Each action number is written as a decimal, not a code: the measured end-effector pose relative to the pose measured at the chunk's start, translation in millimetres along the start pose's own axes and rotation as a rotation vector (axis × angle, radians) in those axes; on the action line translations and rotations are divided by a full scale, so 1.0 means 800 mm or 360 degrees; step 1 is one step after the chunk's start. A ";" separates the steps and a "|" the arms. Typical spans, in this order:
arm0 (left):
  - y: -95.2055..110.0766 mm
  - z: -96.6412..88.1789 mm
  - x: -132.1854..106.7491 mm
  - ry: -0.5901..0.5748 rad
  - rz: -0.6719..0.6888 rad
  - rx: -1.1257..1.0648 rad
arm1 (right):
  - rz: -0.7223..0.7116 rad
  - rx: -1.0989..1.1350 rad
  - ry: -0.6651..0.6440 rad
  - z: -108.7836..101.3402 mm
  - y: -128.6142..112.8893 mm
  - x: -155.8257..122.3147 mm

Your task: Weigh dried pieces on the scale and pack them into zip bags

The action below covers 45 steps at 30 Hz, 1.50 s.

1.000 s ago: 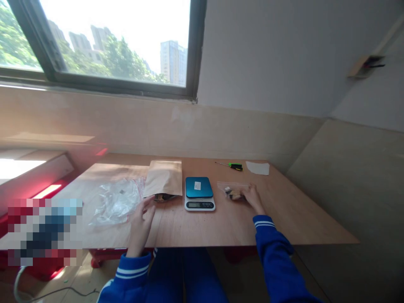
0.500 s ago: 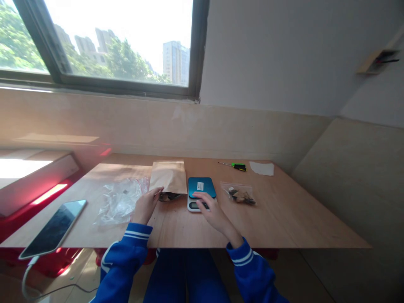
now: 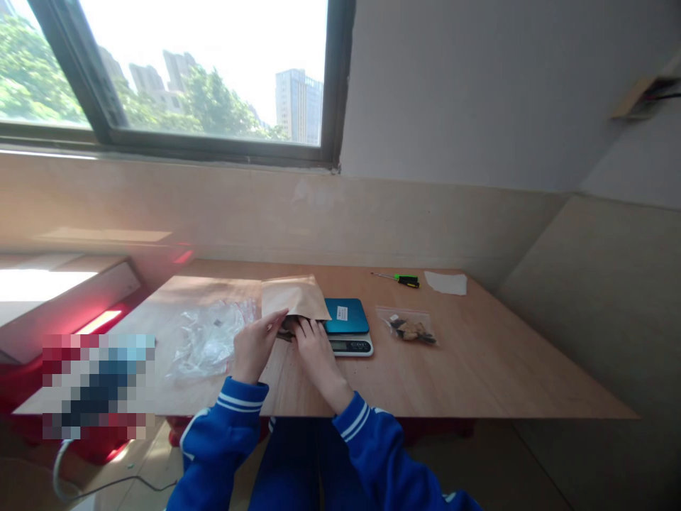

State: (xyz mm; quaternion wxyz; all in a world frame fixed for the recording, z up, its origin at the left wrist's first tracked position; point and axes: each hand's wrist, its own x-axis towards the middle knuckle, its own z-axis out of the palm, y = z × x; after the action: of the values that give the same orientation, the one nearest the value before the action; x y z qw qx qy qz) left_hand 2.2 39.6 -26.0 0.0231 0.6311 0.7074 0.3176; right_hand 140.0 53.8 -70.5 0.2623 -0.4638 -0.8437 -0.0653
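A brown paper bag [image 3: 292,294] lies on the table with its mouth toward me, and dark dried pieces [image 3: 285,333] show at the opening. My left hand [image 3: 257,346] pinches the near left edge of that mouth. The fingers of my right hand [image 3: 316,353] reach into the opening, their tips hidden, so I cannot tell if they grip anything. Directly right of the bag stands a kitchen scale [image 3: 348,319] with a blue top and a small display; the bag overlaps its left side.
Crumpled clear plastic bags [image 3: 210,337] lie on the left. To the right is a small zip bag [image 3: 408,329] of dried pieces. Farther back are a green-black screwdriver [image 3: 405,279] and a white paper piece [image 3: 445,283]. A pixelated patch covers the left table corner, with a cable [image 3: 59,468] below it.
My right hand has moved left from above the scale to the mouth of the paper bag. The bag's near edge has shifted right over the scale's side, with my left hand still on it.
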 end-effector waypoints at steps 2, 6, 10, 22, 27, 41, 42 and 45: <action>0.001 0.000 -0.001 -0.0008 -0.0001 -0.0022 | 0.0020 0.0009 -0.0031 -0.002 -0.001 0.001; 0.002 0.001 0.000 -0.0016 -0.0028 -0.0059 | -0.0035 0.0128 -0.0028 -0.003 0.003 0.000; 0.001 -0.002 0.004 0.0003 -0.0072 -0.0082 | -0.0137 0.0400 0.0048 -0.006 0.012 -0.002; 0.004 -0.014 0.019 -0.0052 -0.0131 -0.0164 | 0.0192 0.1182 0.0645 -0.060 0.051 -0.003; 0.007 -0.014 0.018 -0.0038 -0.0168 -0.0180 | 0.0738 0.0752 0.0742 -0.033 0.135 -0.009; 0.016 -0.010 0.015 -0.0054 -0.0238 -0.0221 | -0.0276 0.0738 0.0237 -0.033 0.030 -0.004; 0.015 -0.009 0.014 -0.0052 -0.0229 -0.0231 | -0.0309 0.0657 0.0148 -0.028 0.022 0.000; 0.012 -0.005 0.010 -0.0037 -0.0202 -0.0261 | -0.0255 0.0390 -0.0018 -0.010 0.014 0.011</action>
State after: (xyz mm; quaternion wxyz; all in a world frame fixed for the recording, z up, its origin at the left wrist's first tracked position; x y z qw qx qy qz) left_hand 7.1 44.9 -15.1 0.1029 0.5847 0.7171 0.3650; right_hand 148.2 63.8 -60.2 0.3061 -0.3599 -0.8811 0.0200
